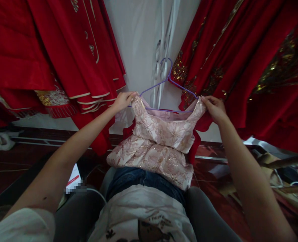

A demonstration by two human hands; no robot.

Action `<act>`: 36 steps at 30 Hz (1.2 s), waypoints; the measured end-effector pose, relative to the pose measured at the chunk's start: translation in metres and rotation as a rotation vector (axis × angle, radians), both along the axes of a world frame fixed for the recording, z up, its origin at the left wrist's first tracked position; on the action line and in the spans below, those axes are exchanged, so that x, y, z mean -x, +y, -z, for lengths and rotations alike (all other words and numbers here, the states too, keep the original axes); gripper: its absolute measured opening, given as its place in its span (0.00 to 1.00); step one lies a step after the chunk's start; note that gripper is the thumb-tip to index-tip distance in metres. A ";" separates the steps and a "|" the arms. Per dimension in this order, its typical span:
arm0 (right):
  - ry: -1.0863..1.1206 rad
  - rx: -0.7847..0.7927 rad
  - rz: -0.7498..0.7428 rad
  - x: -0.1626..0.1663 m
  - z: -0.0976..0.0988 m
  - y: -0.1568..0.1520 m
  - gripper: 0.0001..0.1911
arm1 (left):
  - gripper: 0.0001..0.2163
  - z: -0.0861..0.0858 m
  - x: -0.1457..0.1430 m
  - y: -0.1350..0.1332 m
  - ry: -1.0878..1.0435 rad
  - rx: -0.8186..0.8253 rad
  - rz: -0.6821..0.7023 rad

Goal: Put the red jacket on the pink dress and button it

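While the left grip (122, 101) pinches one shoulder strap (142, 109) of the pink brocade garment (167, 131), the right grip (216, 109) pinches the other; it spreads between and below both grips, a purple hanger (169, 78) at its neckline, red clothes (70, 57) beyond.

Arms (85, 139) outstretched — hands (216, 108) pinching

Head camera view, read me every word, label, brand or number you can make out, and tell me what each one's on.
None can be read with certainty.
White T-shirt: small dark lettering above the printed figure, too blurred to read.
White-and-red screen or card: marks too small to read.
Sleeveless brocade garment: no text visible.
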State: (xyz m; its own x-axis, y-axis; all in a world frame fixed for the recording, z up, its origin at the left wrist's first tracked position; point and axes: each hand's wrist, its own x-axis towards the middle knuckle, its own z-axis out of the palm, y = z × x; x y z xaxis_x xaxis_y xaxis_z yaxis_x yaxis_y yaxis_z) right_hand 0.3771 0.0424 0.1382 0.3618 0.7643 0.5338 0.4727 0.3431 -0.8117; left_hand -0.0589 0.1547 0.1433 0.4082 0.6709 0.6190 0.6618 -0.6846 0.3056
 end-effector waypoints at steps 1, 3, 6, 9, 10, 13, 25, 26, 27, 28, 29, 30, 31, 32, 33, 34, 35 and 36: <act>0.040 -0.070 0.033 -0.002 0.003 0.003 0.13 | 0.27 0.005 0.002 -0.001 -0.008 -0.007 -0.067; 0.143 -0.163 0.115 -0.005 0.011 0.007 0.12 | 0.28 0.017 0.006 -0.005 0.010 0.014 -0.207; 0.338 -0.075 0.214 -0.009 0.028 0.004 0.09 | 0.27 0.035 0.016 -0.015 0.101 0.088 -0.347; 0.416 0.128 0.239 -0.007 0.054 -0.012 0.06 | 0.26 0.046 0.023 -0.032 0.200 0.067 -0.347; 0.409 0.174 0.238 -0.004 0.062 -0.020 0.07 | 0.25 0.047 0.024 -0.039 0.250 0.052 -0.317; 0.302 0.254 0.157 0.007 0.079 -0.039 0.10 | 0.20 0.046 0.016 -0.060 0.443 0.004 -0.159; 0.123 -0.006 -0.228 0.059 0.042 -0.039 0.15 | 0.18 0.029 -0.120 -0.087 0.310 -0.315 0.373; 0.127 -0.017 -0.235 0.060 0.044 -0.038 0.14 | 0.17 0.034 -0.126 -0.082 0.300 -0.281 0.348; 0.129 -0.028 -0.233 0.058 0.048 -0.037 0.14 | 0.16 0.041 -0.132 -0.077 0.297 -0.241 0.314; 0.131 -0.038 -0.216 0.055 0.052 -0.036 0.13 | 0.16 0.048 -0.135 -0.072 0.304 -0.201 0.279; 0.136 -0.046 -0.179 0.049 0.057 -0.035 0.13 | 0.15 0.055 -0.137 -0.069 0.318 -0.169 0.251; 0.143 -0.053 -0.119 0.042 0.062 -0.034 0.13 | 0.14 0.062 -0.138 -0.068 0.328 -0.149 0.233; 0.148 -0.061 -0.036 0.034 0.067 -0.032 0.12 | 0.14 0.067 -0.137 -0.068 0.329 -0.143 0.223; 0.139 -0.066 0.058 0.025 0.071 -0.032 0.11 | 0.14 0.072 -0.135 -0.070 0.319 -0.147 0.219; 0.118 -0.074 0.155 0.015 0.074 -0.031 0.10 | 0.14 0.075 -0.132 -0.073 0.295 -0.154 0.216; 0.090 -0.084 0.243 0.007 0.077 -0.031 0.09 | 0.14 0.076 -0.129 -0.077 0.267 -0.158 0.216; 0.060 -0.095 0.308 -0.001 0.079 -0.031 0.08 | 0.15 0.075 -0.126 -0.081 0.244 -0.160 0.223; 0.037 -0.107 0.347 -0.008 0.080 -0.032 0.07 | 0.15 0.074 -0.122 -0.085 0.230 -0.161 0.236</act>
State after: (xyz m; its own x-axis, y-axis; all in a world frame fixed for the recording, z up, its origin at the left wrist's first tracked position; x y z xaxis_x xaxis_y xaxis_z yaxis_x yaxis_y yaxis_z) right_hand 0.3849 0.0105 0.0582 0.6100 0.5331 0.5862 0.5471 0.2517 -0.7983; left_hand 0.0629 0.0698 0.0696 0.6810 0.4433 0.5829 0.5188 -0.8538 0.0433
